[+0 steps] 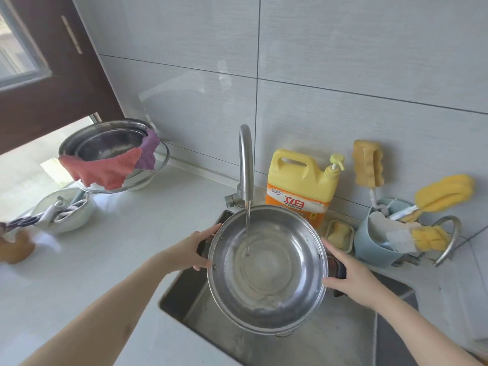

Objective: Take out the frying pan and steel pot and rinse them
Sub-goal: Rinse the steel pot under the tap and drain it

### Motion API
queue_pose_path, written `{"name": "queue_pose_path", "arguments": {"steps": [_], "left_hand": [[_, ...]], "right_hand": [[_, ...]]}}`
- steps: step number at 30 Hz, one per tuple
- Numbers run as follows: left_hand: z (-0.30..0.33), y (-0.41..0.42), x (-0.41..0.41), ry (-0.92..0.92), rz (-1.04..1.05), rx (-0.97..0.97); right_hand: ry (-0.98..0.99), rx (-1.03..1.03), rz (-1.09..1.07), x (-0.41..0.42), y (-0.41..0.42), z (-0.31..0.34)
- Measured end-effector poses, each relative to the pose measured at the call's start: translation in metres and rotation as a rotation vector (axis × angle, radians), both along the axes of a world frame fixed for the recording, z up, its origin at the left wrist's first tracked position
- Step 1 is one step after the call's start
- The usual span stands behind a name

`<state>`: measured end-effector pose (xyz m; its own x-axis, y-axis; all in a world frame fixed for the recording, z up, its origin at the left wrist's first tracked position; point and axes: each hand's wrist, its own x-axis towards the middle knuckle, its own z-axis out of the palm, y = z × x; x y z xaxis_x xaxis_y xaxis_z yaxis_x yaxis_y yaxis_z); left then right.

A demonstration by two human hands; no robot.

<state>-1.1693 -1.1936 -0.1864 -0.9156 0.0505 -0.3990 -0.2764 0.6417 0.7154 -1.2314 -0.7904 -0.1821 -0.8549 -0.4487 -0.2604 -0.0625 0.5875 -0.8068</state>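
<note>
- Holding the steel pot [268,269] over the sink [330,336]: left hand [194,250] grips the dark side handle on its side, right hand [352,276] grips the opposite handle, fingers curled round each.
- Tap [245,165] rises behind the pot; a thin stream of water [247,228] falls into the pot, left of centre. Shallow water lies in the bottom.
- Pot: round, shiny metal, flat rolled rim, rivets visible inside the wall.
- Behind the pot, against the tiled wall: yellow detergent jug [302,184] with pump, orange label, red characters "立白".
- Right of jug: soap dish [339,233]; blue holder [375,243] with yellow sponge brushes [443,192].
- White bench [105,260], left side: stacked metal bowls [105,143] in a glass bowl, with pink cloth [101,170] and purple cloth [149,151] draped over the rim.
- Frying pan: not seen in this view.
</note>
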Motion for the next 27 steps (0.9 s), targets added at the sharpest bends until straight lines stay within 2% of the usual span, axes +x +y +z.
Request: {"name": "queue_pose_path", "arguments": {"steps": [4,6,9,12,15,18,21,23,25,27], "left_hand": [[0.025,-0.009,-0.013,-0.320,-0.077,0.220],[0.038,-0.012,-0.024,-0.458,-0.143,0.253],[0.060,-0.008,-0.042,-0.563,-0.225,0.140],[0.085,0.005,-0.056,-0.483,-0.245,-0.064],[0.096,0.013,-0.061,-0.260,-0.309,-0.279],[0.088,0.010,-0.058,0.017,-0.306,-0.362],[0.069,-0.004,-0.052,0.202,-0.256,-0.289],[0.054,-0.013,-0.047,0.270,-0.204,-0.192],[0.038,-0.016,-0.039,0.289,-0.122,-0.102],[0.025,-0.014,-0.031,0.210,-0.046,0.014]], "right_hand": [[-0.390,-0.055,-0.030,-0.001,0.005,0.000],[-0.578,-0.106,-0.076,0.003,0.010,-0.010],[-0.720,-0.214,-0.103,0.016,0.014,-0.036],[-0.772,-0.368,-0.121,0.039,0.007,-0.061],[-0.653,-0.476,-0.209,0.066,-0.014,-0.072],[-0.367,-0.438,-0.335,0.078,-0.033,-0.066],[-0.161,-0.404,-0.364,0.067,-0.034,-0.055],[-0.004,-0.274,-0.319,0.051,-0.027,-0.041],[0.111,-0.141,-0.235,0.033,-0.019,-0.013],[0.133,-0.063,-0.124,0.013,-0.011,0.016]]}}
